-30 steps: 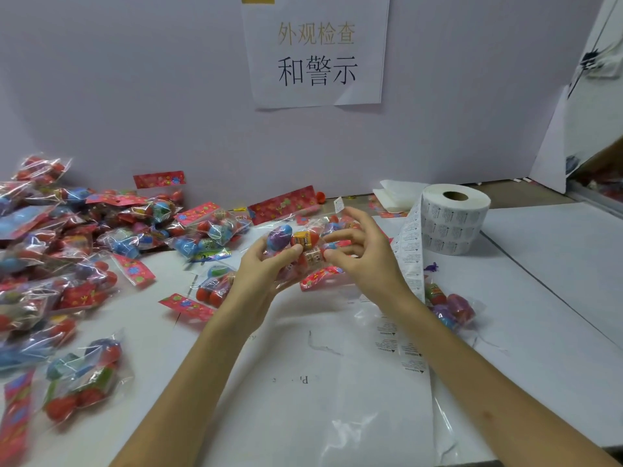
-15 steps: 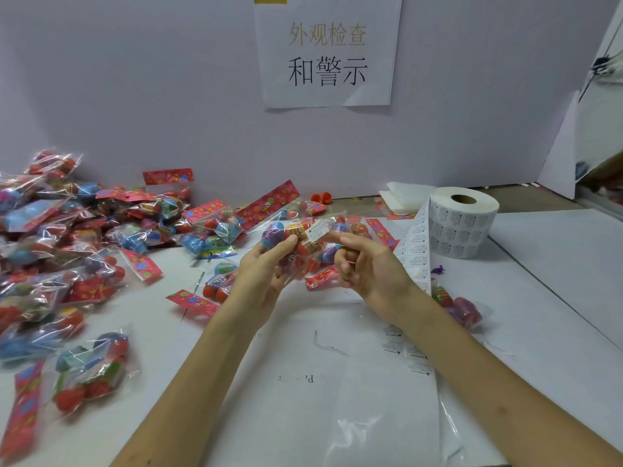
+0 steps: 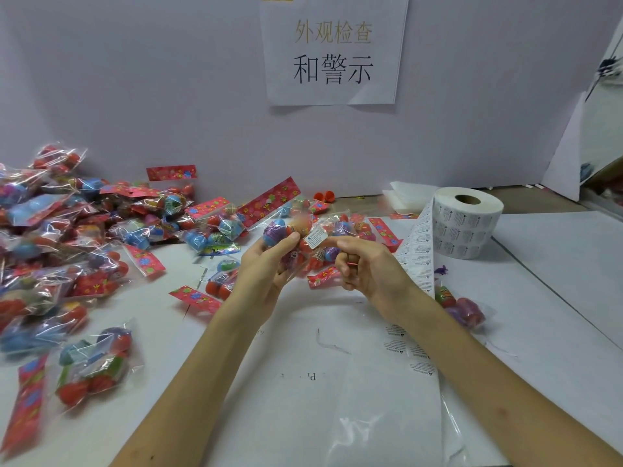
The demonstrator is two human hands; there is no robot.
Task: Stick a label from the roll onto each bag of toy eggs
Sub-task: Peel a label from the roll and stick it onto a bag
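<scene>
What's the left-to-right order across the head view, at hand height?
From the left: pile of egg bags → left hand → label on the held bag → right hand → label strip → label roll.

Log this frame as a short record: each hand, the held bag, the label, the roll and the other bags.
Left hand: grips bag of toy eggs, held above table
Right hand: one fingertip at the label, other fingers curled; grip unclear
Label: white, on the held bag
Roll: at right, core hole up, strip trailing toward the person
Other bags: heaped at left
</scene>
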